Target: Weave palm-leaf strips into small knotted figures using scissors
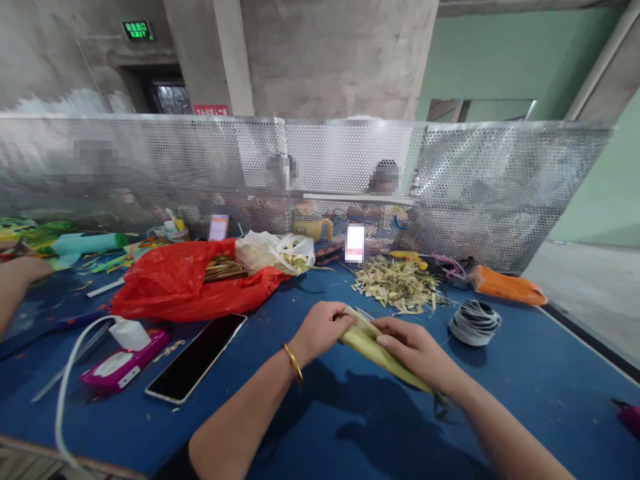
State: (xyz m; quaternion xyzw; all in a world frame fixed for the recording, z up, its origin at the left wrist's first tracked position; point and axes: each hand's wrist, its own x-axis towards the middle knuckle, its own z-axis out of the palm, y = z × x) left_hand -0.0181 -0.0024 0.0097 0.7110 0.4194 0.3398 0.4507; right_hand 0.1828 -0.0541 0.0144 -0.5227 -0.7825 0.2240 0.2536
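Between my two hands is a long pale green corn husk (370, 347), slanting down to the right above the blue table. My left hand (325, 328), with a gold bangle at the wrist, is closed around its upper left end. Further along, my right hand (415, 350) grips the husk with thumb and fingers. A darker, frayed end of the husk hangs below my right wrist. Just beyond my hands lies a pile of dry plant scraps (397, 283). To the right stands a spool of thin pale cord (475, 323).
A black phone (197, 357) and a purple power strip (125, 363) with a white plug and cable lie left. Behind them is a red plastic bag (165, 283). An orange pouch (507, 287) lies right. A perforated metal screen (340, 153) spans the back; another person's arm (20, 283) enters left.
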